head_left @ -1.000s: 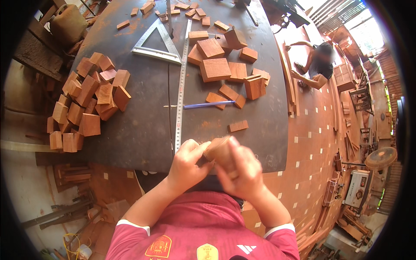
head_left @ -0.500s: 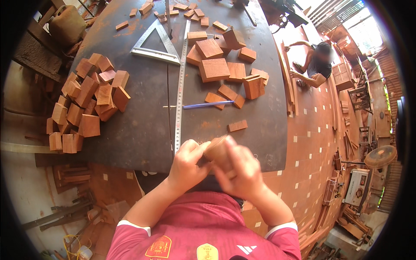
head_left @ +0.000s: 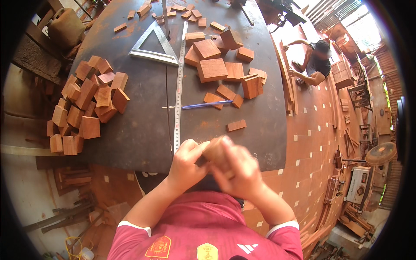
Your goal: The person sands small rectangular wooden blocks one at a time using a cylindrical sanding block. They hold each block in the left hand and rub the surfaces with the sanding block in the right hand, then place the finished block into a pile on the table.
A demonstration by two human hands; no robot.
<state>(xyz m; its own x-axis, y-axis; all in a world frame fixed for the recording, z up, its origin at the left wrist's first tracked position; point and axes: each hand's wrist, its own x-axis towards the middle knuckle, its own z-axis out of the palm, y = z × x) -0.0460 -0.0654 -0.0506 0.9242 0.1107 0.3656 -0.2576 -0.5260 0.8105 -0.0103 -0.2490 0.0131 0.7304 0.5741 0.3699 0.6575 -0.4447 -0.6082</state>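
Observation:
Close to the table's near edge, my left hand is closed around a reddish-brown wooden block, with thumb and fingers on its left end. My right hand is blurred by motion and curls over the block's right side; whether it also holds something thin is hidden. A small flat wooden piece lies just beyond my hands. Left of it runs a steel ruler, lengthwise on the dark table. A blue pen rests across a small wooden piece.
Several wooden blocks lie loosely right of the ruler, and a tight stack of blocks stands at the left. A metal triangle square lies farther back. Beyond the table's right edge, a person is low by the tiled floor.
My hands stay at the same spot on the block, the right one blurred in both frames. The view has shifted very slightly; the things on the table keep their places.

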